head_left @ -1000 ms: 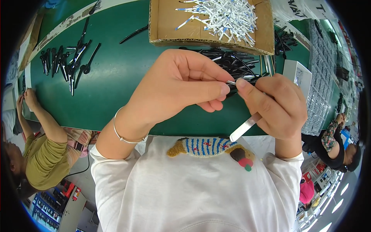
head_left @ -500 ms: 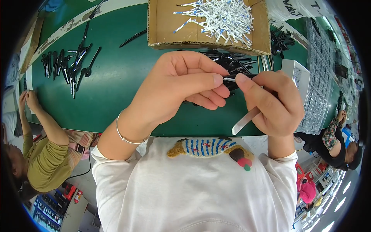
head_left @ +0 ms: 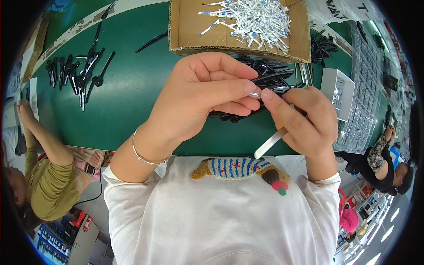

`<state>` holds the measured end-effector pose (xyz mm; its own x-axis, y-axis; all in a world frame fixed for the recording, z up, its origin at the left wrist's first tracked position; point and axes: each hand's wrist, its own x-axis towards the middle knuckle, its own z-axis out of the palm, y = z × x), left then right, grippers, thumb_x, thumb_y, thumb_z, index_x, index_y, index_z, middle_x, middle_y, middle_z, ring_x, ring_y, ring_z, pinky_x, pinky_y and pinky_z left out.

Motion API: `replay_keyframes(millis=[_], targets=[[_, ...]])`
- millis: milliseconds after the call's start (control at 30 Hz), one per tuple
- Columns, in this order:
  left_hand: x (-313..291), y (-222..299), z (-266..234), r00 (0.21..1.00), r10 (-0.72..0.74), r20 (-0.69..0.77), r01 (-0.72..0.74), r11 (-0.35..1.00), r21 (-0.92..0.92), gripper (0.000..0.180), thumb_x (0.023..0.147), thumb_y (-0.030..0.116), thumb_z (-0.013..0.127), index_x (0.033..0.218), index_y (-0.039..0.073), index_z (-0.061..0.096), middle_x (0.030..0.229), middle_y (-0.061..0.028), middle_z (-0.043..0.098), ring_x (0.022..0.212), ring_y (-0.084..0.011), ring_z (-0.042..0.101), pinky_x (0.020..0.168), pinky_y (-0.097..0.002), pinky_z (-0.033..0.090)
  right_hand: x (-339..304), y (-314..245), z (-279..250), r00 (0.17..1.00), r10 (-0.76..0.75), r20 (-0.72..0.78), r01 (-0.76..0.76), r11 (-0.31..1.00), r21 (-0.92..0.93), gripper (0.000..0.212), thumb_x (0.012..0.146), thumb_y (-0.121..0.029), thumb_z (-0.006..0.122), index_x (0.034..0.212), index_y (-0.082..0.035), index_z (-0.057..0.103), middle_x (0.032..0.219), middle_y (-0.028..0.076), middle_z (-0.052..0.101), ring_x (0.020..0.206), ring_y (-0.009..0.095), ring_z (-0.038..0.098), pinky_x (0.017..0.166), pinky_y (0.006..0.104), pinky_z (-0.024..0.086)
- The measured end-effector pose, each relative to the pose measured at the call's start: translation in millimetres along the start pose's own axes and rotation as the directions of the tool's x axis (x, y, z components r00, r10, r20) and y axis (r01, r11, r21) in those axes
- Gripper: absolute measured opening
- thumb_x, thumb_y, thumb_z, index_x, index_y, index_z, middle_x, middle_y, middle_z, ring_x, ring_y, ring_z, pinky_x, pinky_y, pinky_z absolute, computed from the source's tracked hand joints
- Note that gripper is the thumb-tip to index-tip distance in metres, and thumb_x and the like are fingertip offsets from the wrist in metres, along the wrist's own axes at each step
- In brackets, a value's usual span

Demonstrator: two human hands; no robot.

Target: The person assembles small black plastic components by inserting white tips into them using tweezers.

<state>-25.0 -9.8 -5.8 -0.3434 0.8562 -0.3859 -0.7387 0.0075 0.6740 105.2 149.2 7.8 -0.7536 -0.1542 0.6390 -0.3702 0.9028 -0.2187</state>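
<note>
My left hand (head_left: 194,90) is closed, thumb and forefinger pinching a small shiny silver-and-dark piece (head_left: 255,94); its other fingers curl loosely behind. My right hand (head_left: 307,119) meets it from the right, thumb tip against the same piece. A flat metal strip with a rounded end (head_left: 270,143) is also gripped in the right hand and sticks out toward my shirt; its other end is hidden by the fingers. Beneath and behind both hands lies a heap of slim glossy black parts (head_left: 269,73), partly covered by them.
An open cardboard box (head_left: 238,49) holding white paper strips stands beyond my hands. To its right are a white box (head_left: 344,95) and a clear compartment tray (head_left: 364,92). More black parts (head_left: 81,77) lie on the green table (head_left: 128,110) at left. People sit at both sides.
Both hands have shifted slightly, the right one moving left and a little down along with the metal strip. The person at the left has drawn their hands back along the table edge.
</note>
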Motion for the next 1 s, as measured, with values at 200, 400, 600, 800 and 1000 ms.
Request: replay_keyframes(millis=[200, 400, 600, 800, 1000], targets=[[-1, 2, 5, 1.0, -0.004, -0.014, 0.005, 0.999, 0.053, 0.016, 0.084, 0.002, 0.059, 0.099, -0.003, 0.061, 0.085, -0.015, 0.068, 0.073, -0.0195, 0.069, 0.064, -0.0282, 0.059, 3, -4, -2, 0.97, 0.244, 0.002, -0.24, 0.951, 0.193, 0.026, 0.061, 0.002, 0.074, 0.087, 0.0, 0.07, 0.071, 0.007, 0.054, 0.059, 0.017, 0.054, 0.047, 0.0262, 0.043], [-3, 6, 5, 0.999, -0.044, -0.018, 0.045, 0.994, 0.096, 0.016, 0.084, 0.005, 0.059, 0.097, -0.003, 0.062, 0.086, -0.0164, 0.068, 0.073, -0.0217, 0.069, 0.063, -0.0295, 0.059, 9, -1, -14, 0.969, 0.246, 0.018, -0.246, 0.961, 0.128, 0.026, 0.061, 0.003, 0.074, 0.087, 0.001, 0.069, 0.071, 0.007, 0.055, 0.06, 0.017, 0.055, 0.048, 0.0259, 0.043], [-3, 5, 4, 0.999, -0.033, -0.019, 0.035, 0.995, 0.093, 0.017, 0.084, 0.006, 0.058, 0.098, -0.003, 0.062, 0.086, -0.0164, 0.068, 0.073, -0.0223, 0.069, 0.064, -0.0298, 0.059, 12, -2, -15, 0.97, 0.237, 0.06, -0.242, 0.964, 0.113, 0.024, 0.064, 0.001, 0.074, 0.087, 0.001, 0.069, 0.075, 0.008, 0.057, 0.061, 0.017, 0.054, 0.051, 0.0244, 0.04], [-4, 5, 3, 1.0, -0.013, -0.002, 0.013, 0.996, 0.09, 0.016, 0.085, 0.007, 0.059, 0.097, -0.004, 0.062, 0.086, -0.0164, 0.068, 0.073, -0.022, 0.069, 0.065, -0.0293, 0.059, 14, -3, -14, 0.962, 0.265, 0.07, -0.272, 0.956, 0.111, 0.025, 0.063, 0.0, 0.074, 0.087, -0.001, 0.07, 0.076, 0.008, 0.057, 0.062, 0.017, 0.054, 0.05, 0.0243, 0.04], [-5, 4, 5, 1.0, 0.002, -0.002, -0.002, 0.996, 0.088, 0.016, 0.084, 0.007, 0.06, 0.096, -0.004, 0.062, 0.086, -0.0162, 0.068, 0.073, -0.0212, 0.069, 0.064, -0.0284, 0.058, 14, -3, -13, 0.959, 0.275, 0.074, -0.283, 0.951, 0.129, 0.024, 0.063, -0.001, 0.074, 0.087, -0.001, 0.07, 0.077, 0.008, 0.057, 0.064, 0.017, 0.053, 0.052, 0.0246, 0.04]])
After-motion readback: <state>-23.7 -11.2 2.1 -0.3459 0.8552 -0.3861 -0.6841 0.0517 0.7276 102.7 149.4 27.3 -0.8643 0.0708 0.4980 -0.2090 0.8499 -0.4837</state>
